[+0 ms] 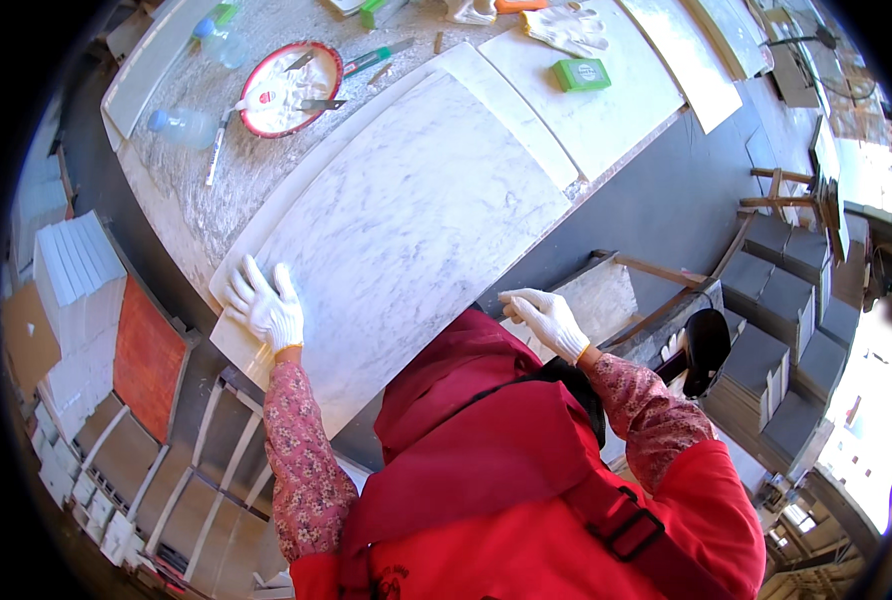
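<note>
A white slab with grey veining (416, 190) lies across the worktable and reaches its near edge. Gloved in white, my left hand (266, 305) rests flat on the slab's left end, fingers spread. My right hand (548, 318), also gloved, is just off the slab's near edge beside my body. Its fingers point left, partly stretched and loosely curled, and I see nothing held in them. Under the veined slab, another pale sheet (228, 285) shows along the left and far edges.
A red-rimmed bowl of white paste (284, 105) with blades, a green cutter (366, 60), plastic bottles (184, 128) and a marker (218, 150) sit at far left. A green box (581, 74) and spare gloves (568, 28) lie far right. Grey stacks (781, 290) stand right; metal racks (206, 470) left.
</note>
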A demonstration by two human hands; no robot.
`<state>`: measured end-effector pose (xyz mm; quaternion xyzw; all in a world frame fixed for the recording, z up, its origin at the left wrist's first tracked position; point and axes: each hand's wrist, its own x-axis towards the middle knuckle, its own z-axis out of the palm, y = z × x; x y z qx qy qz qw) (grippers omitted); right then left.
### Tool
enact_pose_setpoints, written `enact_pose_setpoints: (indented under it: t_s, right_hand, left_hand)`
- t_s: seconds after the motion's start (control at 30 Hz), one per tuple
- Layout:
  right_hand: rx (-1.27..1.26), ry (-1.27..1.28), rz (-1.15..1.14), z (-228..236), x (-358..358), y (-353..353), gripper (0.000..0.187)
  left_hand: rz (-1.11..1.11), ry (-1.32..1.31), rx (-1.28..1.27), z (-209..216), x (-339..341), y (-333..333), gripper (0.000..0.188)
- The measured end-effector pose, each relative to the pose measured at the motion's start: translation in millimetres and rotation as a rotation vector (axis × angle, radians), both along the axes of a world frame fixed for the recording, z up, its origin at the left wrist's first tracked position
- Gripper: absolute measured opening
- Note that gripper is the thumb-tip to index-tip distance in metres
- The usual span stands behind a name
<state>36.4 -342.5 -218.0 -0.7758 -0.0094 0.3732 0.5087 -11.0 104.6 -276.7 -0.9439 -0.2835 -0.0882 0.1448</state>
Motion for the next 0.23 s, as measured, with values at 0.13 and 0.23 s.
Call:
enact_pose_setpoints:
  t_s: [0.13,0.23]
  right_hand:
    - [0.308,0.507,-0.295,-19.7,-13.6,13.8,0.046]
    - [0.462,0.676,-0.46,-36.4,-19.5,40.5,0.076]
  left_hand:
    - [-0.072,-0.069,-0.069,-1.5,1.0,5.5,0.065]
    - [-0.063,-0.056,-0.195,-6.1,3.7,9.9,0.068]
